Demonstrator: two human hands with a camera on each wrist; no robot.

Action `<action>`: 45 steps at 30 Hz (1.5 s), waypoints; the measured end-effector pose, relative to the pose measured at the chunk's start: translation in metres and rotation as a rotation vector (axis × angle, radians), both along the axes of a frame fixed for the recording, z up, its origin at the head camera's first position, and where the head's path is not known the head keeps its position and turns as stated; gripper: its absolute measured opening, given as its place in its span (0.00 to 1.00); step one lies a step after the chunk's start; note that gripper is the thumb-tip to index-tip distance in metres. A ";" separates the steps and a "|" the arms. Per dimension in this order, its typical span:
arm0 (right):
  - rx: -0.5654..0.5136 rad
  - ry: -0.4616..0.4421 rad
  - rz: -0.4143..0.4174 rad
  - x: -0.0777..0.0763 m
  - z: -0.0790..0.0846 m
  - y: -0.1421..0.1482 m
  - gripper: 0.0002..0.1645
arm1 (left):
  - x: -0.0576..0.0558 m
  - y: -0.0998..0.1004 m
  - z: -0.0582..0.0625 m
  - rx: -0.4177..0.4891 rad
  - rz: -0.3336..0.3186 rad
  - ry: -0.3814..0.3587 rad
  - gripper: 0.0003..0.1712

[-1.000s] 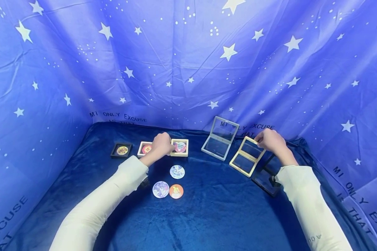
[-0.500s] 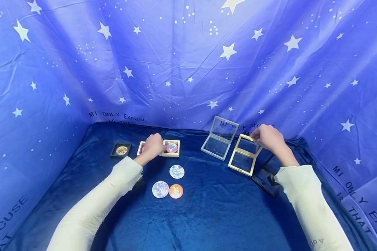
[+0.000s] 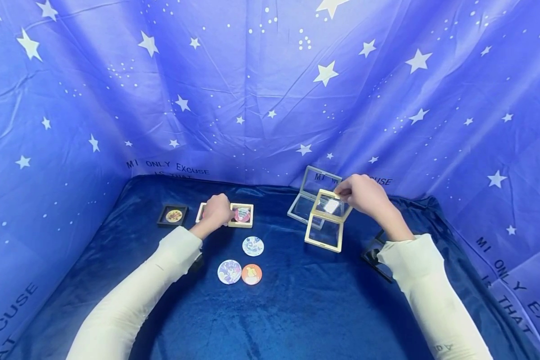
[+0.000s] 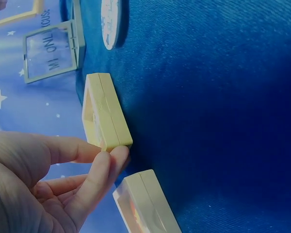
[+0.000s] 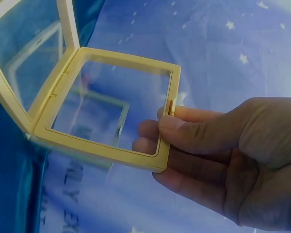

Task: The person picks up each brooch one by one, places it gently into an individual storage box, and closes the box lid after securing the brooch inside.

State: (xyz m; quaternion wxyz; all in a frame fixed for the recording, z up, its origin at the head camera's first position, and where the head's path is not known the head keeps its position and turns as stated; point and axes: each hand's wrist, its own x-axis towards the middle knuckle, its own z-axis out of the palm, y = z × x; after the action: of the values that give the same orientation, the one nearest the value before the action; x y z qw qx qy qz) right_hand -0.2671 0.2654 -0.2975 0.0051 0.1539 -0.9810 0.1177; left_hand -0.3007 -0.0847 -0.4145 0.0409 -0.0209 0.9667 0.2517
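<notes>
The hinged yellow display frame [image 3: 327,216] stands unfolded above the desk [image 3: 297,310], its clear film stretched across both panels. Taking twelve as toward the curtain in the head view, the right hand [image 3: 366,192] reaches it from two o'clock. The fingers are clamped on the rim of its upper panel, thumb on one face and fingertips on the other. Whether the lower panel touches the cloth cannot be told.

At nine o'clock, well apart, is the small yellow display frame [image 4: 109,114], folded together around a badge with a striped tree shape [image 3: 242,215]. The left hand [image 3: 216,212] pinches one corner, thumb and fingers clamped there. Just beside it toward nine lies the cream display frame [image 4: 145,199] with a red badge, partly covered by that hand. Farther along the same line is the black display frame [image 3: 170,224], holding a round yellow badge.

From the right hand's frame, the grey display frame [image 3: 304,206] stands unfolded at eleven, partly hidden behind it; the unfolded black frame [image 3: 377,270] is at four, half under the sleeve.

At five from the small yellow frame lies a blue-and-white badge [image 3: 253,246]. A purple badge [image 3: 229,272] lies at half past seven from that, an orange badge [image 3: 252,274] at six. The starry curtain [image 3: 252,100] rises at twelve.
</notes>
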 end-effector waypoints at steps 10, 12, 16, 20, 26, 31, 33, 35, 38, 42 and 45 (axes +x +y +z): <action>-0.035 -0.009 0.090 0.001 -0.010 -0.034 0.20 | -0.002 -0.001 -0.005 -0.048 -0.019 0.007 0.20; -0.038 -0.016 0.112 0.001 -0.012 -0.040 0.21 | -0.003 0.000 -0.006 -0.048 -0.022 -0.001 0.21; -0.032 -0.024 0.144 0.000 -0.018 -0.049 0.20 | -0.003 0.001 -0.006 -0.044 -0.028 -0.002 0.21; -0.027 -0.033 0.153 -0.002 -0.025 -0.057 0.17 | -0.001 0.002 -0.005 -0.039 -0.022 0.016 0.18; -0.025 -0.038 0.185 -0.007 -0.036 -0.066 0.14 | 0.000 0.003 -0.005 -0.040 -0.008 0.032 0.18; -0.027 -0.027 0.206 -0.010 -0.045 -0.070 0.16 | 0.001 0.002 -0.004 -0.050 -0.017 0.050 0.19; -0.031 -0.024 0.201 -0.011 -0.047 -0.071 0.16 | 0.001 0.002 -0.003 -0.052 -0.018 0.055 0.19; -0.033 -0.030 0.191 -0.011 -0.049 -0.073 0.15 | 0.001 0.002 -0.003 -0.054 -0.017 0.056 0.19; -0.041 -0.045 0.186 -0.012 -0.051 -0.075 0.14 | 0.000 0.002 -0.003 -0.061 -0.009 0.056 0.18; -0.049 -0.057 0.176 -0.011 -0.053 -0.077 0.13 | 0.000 0.002 -0.005 -0.079 0.000 0.059 0.18; -0.049 -0.060 0.168 -0.011 -0.054 -0.078 0.13 | 0.001 0.003 -0.006 -0.089 0.004 0.073 0.18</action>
State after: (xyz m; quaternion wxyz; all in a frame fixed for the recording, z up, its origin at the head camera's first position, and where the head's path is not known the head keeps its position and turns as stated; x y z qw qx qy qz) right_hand -0.2781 0.1875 -0.3515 -0.0306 0.2320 -0.9612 0.1462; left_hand -0.2995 -0.0818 -0.4206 0.0044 -0.0154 0.9778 0.2091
